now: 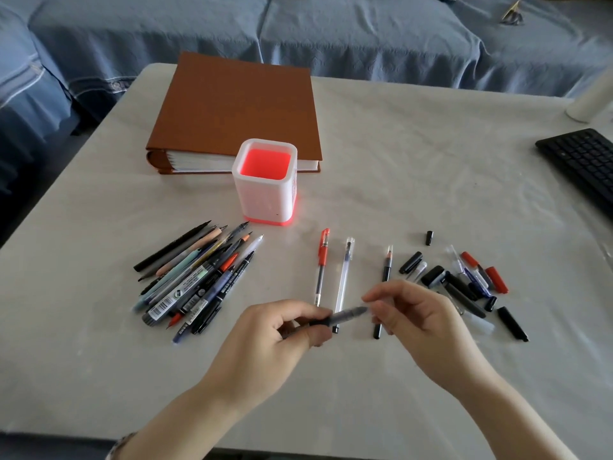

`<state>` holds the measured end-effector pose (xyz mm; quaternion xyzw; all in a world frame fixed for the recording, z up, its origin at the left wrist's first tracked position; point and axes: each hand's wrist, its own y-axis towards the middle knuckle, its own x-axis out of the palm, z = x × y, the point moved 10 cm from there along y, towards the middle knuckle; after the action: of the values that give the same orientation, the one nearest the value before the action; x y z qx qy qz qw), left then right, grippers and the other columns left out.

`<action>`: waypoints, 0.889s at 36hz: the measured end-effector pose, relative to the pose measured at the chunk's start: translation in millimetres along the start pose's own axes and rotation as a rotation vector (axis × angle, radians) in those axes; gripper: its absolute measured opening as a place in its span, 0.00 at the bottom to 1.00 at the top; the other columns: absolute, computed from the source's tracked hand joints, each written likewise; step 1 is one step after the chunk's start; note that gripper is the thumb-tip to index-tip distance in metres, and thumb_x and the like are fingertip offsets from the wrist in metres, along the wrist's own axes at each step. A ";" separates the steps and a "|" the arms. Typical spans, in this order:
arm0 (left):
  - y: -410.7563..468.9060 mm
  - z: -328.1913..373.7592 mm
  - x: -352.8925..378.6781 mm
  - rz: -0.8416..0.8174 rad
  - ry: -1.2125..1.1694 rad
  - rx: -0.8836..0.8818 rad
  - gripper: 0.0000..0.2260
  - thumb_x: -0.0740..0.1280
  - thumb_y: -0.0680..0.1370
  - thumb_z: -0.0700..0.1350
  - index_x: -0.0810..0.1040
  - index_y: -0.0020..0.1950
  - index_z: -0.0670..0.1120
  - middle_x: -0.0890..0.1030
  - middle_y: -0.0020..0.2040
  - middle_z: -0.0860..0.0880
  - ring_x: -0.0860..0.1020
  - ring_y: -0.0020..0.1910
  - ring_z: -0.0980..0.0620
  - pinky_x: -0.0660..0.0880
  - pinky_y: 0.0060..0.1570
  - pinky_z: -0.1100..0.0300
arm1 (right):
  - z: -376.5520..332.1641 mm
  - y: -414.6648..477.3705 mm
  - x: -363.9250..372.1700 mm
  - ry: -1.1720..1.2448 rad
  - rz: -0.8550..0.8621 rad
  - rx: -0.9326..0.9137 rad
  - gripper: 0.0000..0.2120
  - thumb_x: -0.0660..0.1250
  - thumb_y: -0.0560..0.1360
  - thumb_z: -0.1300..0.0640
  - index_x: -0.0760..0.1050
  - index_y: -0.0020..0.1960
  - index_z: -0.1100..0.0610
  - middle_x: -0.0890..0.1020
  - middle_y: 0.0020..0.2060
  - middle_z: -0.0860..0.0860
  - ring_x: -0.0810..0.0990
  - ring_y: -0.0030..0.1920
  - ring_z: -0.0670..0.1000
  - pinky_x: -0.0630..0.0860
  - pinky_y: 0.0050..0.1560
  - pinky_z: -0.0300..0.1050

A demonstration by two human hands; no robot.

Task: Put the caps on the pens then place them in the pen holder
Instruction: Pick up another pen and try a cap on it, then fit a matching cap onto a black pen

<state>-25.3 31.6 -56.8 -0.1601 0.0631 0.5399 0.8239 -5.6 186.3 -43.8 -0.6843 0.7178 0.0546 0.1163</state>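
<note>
My left hand (pixel 285 330) grips a dark pen (pixel 345 316) by its barrel, tip end pointing right. My right hand (pixel 408 313) pinches that end, where a greyish cap sits on the pen. A white pen holder (pixel 263 194) with a red inside stands upright beyond my hands. Several uncapped pens (pixel 199 277) lie in a heap at the left. Three capped pens lie side by side in the middle: a red pen (pixel 321 260), a clear pen (pixel 345 270) and a black pen (pixel 386 270). Loose caps (pixel 464 283) lie scattered at the right.
A thick brown binder (pixel 238 107) lies behind the holder. A black keyboard (pixel 583 161) sits at the right edge, with a white cylinder (pixel 593 97) behind it. A blue-covered sofa (pixel 331 31) runs beyond the table (pixel 431 144).
</note>
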 end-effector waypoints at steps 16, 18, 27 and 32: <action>4.3 -18.0 -8.7 0.022 0.210 -0.002 0.14 0.61 0.77 0.54 0.80 0.41 0.47 0.81 0.33 0.52 0.76 0.30 0.57 0.73 0.33 0.61 | 45.3 1.3 24.6 0.284 0.057 0.277 0.07 0.64 0.75 0.62 0.78 0.39 0.58 0.73 0.24 0.49 0.67 0.26 0.46 0.64 0.30 0.34; 5.4 -24.4 -35.0 0.183 0.475 0.092 0.15 0.60 0.76 0.53 0.81 0.42 0.44 0.82 0.37 0.50 0.77 0.37 0.55 0.73 0.38 0.59 | 55.4 8.9 10.9 0.195 0.148 0.302 0.10 0.62 0.76 0.61 0.77 0.38 0.59 0.76 0.27 0.51 0.69 0.26 0.45 0.66 0.28 0.35; 5.0 -51.5 -75.0 0.419 0.962 0.137 0.14 0.74 0.64 0.31 0.80 0.48 0.37 0.80 0.42 0.41 0.79 0.40 0.38 0.78 0.40 0.50 | 49.1 55.2 -28.9 -0.403 0.271 0.258 0.09 0.63 0.76 0.55 0.72 0.51 0.60 0.80 0.40 0.53 0.75 0.38 0.52 0.69 0.35 0.43; 9.9 -50.6 -67.2 0.420 1.046 0.143 0.14 0.76 0.59 0.30 0.80 0.42 0.39 0.79 0.37 0.43 0.78 0.35 0.40 0.77 0.35 0.53 | 67.1 61.9 -27.0 -0.489 0.241 0.314 0.25 0.65 0.74 0.57 0.62 0.69 0.59 0.76 0.45 0.49 0.74 0.48 0.50 0.69 0.48 0.43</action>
<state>-58.3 -40.0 -87.7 -0.3343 0.5298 0.5354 0.5665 -60.0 232.0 -107.1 -0.5346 0.7441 0.1193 0.3825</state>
